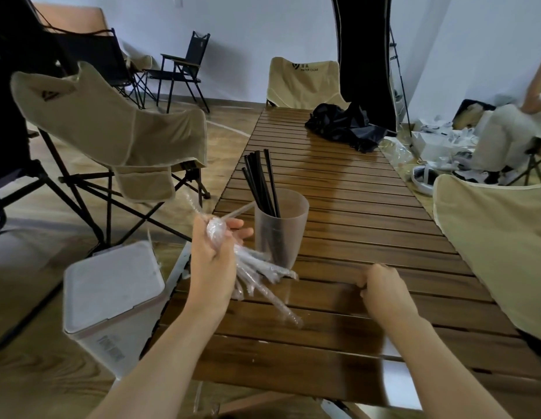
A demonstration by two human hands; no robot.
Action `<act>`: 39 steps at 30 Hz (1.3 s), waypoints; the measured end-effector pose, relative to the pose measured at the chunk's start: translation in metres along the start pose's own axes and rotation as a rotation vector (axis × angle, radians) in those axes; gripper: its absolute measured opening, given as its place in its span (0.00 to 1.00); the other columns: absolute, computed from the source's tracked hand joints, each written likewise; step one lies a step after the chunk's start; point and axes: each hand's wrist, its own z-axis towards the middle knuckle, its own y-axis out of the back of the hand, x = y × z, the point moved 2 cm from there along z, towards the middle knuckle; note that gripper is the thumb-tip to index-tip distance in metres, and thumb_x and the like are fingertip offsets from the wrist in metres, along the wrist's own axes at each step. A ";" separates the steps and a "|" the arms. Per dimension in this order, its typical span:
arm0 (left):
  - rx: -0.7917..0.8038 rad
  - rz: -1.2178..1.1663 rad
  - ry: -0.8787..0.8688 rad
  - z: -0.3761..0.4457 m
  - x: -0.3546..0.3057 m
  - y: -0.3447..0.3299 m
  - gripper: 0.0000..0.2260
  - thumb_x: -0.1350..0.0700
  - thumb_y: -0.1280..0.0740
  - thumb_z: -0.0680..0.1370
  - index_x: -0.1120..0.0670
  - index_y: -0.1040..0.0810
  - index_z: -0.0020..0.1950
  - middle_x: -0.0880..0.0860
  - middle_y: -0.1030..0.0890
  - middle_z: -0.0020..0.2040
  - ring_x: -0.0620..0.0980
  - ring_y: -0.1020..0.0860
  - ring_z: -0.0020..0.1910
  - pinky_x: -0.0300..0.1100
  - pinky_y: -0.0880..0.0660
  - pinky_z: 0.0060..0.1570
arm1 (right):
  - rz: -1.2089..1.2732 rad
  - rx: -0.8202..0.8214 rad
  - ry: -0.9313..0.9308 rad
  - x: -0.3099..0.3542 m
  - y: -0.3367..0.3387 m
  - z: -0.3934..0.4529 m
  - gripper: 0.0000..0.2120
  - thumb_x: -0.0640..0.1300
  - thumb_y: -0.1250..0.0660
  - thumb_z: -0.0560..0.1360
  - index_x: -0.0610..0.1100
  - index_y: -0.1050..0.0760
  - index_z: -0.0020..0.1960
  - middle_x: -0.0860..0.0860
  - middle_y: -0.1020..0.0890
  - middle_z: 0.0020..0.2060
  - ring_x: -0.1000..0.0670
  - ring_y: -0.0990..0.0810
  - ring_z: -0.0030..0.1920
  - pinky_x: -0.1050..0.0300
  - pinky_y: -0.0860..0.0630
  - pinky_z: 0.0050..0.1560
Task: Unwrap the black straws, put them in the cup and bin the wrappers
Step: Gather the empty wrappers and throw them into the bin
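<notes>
While black straws (260,179) stand in cup (281,228) | left hand (213,261) grips wrappers (257,267) | right hand (381,285) curled, empty | bin (112,294) lidded

beige chair (304,83) backrest, "WATER CLEAR"

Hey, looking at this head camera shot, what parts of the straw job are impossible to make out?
- Right hand: fingers curled under, motion-blurred; whether it holds anything is hidden.
- Wrappers: clear film bunched in the left hand; count unreadable.
- Black straws: overlap in the cup; exact number unclear.
- Bin: lid shut, contents hidden.
</notes>
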 end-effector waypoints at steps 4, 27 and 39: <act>-0.040 -0.040 -0.018 0.000 0.000 -0.002 0.14 0.67 0.43 0.81 0.47 0.29 0.55 0.51 0.24 0.43 0.43 0.25 0.36 0.37 0.25 0.39 | 0.031 0.007 -0.015 0.002 -0.003 0.001 0.05 0.37 0.35 0.75 0.44 0.23 0.47 0.45 0.20 0.45 0.47 0.20 0.43 0.53 0.20 0.47; 0.226 0.224 -0.072 -0.009 -0.004 -0.014 0.13 0.63 0.35 0.78 0.50 0.32 0.57 0.47 0.25 0.43 0.38 0.23 0.36 0.32 0.26 0.35 | 0.553 -0.269 0.666 0.115 0.024 -0.039 0.16 0.46 0.32 0.75 0.51 0.31 0.61 0.56 0.25 0.50 0.58 0.23 0.47 0.61 0.22 0.50; 0.179 0.374 -0.170 -0.006 -0.003 -0.008 0.23 0.51 0.43 0.82 0.57 0.27 0.28 0.51 0.29 0.24 0.45 0.31 0.24 0.35 0.33 0.29 | 0.494 -0.301 0.726 0.110 0.044 -0.039 0.37 0.41 0.35 0.77 0.64 0.52 0.74 0.58 0.30 0.47 0.65 0.28 0.39 0.64 0.22 0.48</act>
